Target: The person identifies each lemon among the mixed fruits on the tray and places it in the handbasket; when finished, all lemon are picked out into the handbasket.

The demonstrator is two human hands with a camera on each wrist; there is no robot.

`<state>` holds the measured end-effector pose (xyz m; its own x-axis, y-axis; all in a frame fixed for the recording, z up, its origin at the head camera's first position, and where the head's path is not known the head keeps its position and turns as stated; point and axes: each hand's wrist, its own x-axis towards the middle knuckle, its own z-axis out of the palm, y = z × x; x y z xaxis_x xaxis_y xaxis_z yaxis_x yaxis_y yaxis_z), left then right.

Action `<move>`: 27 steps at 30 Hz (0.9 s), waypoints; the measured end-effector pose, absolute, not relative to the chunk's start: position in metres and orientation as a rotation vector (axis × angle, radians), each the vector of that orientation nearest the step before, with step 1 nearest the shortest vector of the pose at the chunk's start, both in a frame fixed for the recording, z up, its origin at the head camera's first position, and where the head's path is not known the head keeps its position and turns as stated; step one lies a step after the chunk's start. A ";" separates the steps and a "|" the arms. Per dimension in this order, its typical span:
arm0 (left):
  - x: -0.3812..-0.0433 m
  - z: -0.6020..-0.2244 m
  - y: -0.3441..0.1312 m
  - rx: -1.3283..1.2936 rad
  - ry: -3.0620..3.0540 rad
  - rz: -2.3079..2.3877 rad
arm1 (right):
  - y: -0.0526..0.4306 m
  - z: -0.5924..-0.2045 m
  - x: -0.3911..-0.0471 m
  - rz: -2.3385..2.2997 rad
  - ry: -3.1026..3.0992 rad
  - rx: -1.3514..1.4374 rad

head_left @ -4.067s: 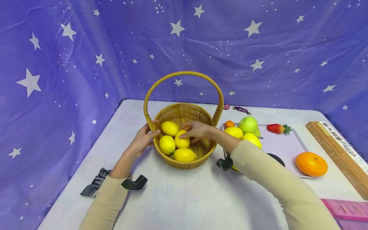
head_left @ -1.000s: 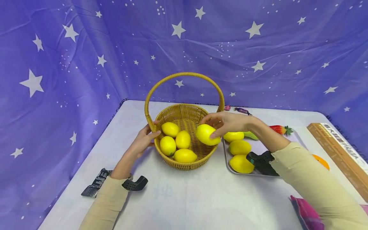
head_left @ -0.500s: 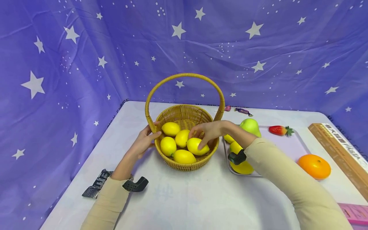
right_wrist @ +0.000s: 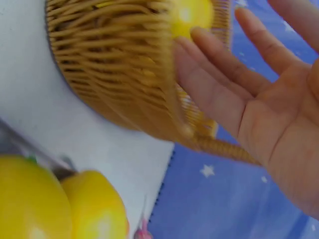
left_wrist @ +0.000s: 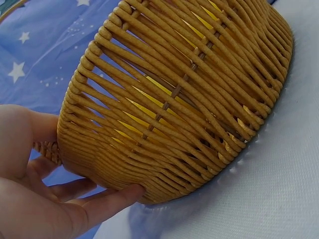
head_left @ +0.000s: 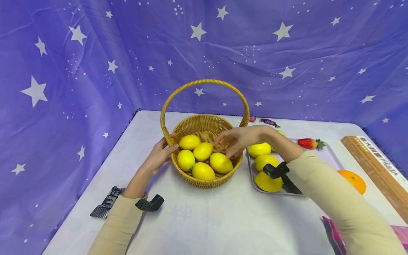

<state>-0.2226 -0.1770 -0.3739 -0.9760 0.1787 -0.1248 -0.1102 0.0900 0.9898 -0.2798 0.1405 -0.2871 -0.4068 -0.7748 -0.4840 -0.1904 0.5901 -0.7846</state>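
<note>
My left hand point(head_left: 159, 155) grips the left side of a wicker basket point(head_left: 207, 183), thumb over the rim and fingers against the outer wall, as the left wrist view also shows. Several lemons lie inside; the rightmost lemon point(head_left: 221, 163) rests near the right wall. Over the basket's right rim, my right hand point(head_left: 243, 139) is held with its fingers spread, holding nothing. In the right wrist view its palm point(right_wrist: 279, 114) is bare, and the fingertips are near the rim and a yellow lemon point(right_wrist: 192, 16).
To the right, a tray point(head_left: 326, 156) bears more lemons point(head_left: 266, 162), a strawberry point(head_left: 307, 143) and a mostly hidden green pear. An orange point(head_left: 353, 180), a long brown box point(head_left: 371, 170) and a black packet point(head_left: 109, 202) are around. Wrapped candies point(head_left: 269, 122) lie behind.
My right hand carried a lemon into the basket, let it go among the others, and has drawn back up and to the right. The left hand stays on the rim.
</note>
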 end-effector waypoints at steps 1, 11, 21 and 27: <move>-0.223 -0.374 -0.177 0.066 2.151 1.984 | 0.146 -0.284 -0.278 -0.840 1.914 -0.789; -0.223 -0.374 -0.177 0.065 2.168 1.967 | 0.218 -0.284 -0.244 -1.042 2.020 -0.825; -0.224 -0.373 -0.177 0.075 2.167 1.960 | 0.269 -0.315 -0.212 -0.993 2.134 -0.853; -0.223 -0.374 -0.176 0.074 2.165 1.964 | 0.266 -0.324 -0.208 -0.886 2.154 -0.898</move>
<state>-0.2230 -0.1765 -0.3737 -0.9752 0.1820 -0.1258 -0.1075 0.1072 0.9884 -0.2079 0.2665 -0.3241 -0.5661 -0.7718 -0.2895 -0.3447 0.5407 -0.7673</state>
